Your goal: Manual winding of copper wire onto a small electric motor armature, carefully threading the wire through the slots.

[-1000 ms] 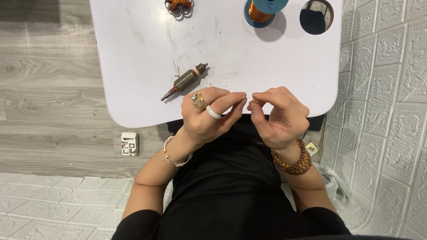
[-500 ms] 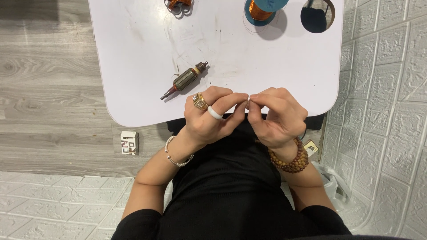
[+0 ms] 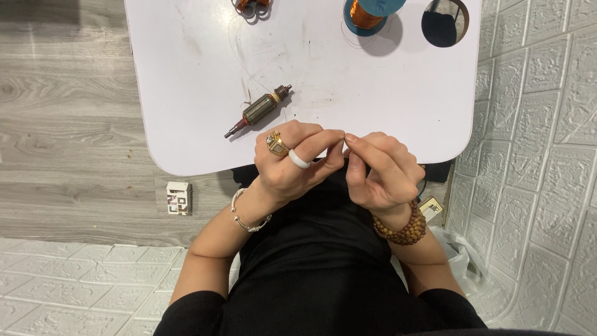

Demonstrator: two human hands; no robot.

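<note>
My left hand [image 3: 291, 167], with a gold ring and a white ring, and my right hand [image 3: 384, 173], with a wooden bead bracelet, meet fingertip to fingertip over the near edge of the white table [image 3: 186, 93]. Both pinch what seems to be a very thin wire, too fine to make out. A small motor armature [image 3: 260, 111] with a steel shaft lies on the table just beyond my left hand, untouched.
A blue spool of copper wire [image 3: 367, 11] stands at the far edge. A round dark hole [image 3: 444, 23] is in the table's far right corner, and a small copper coil [image 3: 251, 4] lies at the far edge. A white textured wall runs along the right. A small box [image 3: 178, 198] lies on the grey floor.
The fingertips have shifted very slightly at the pinch. Both hands stay at the same place by the table's near edge.
</note>
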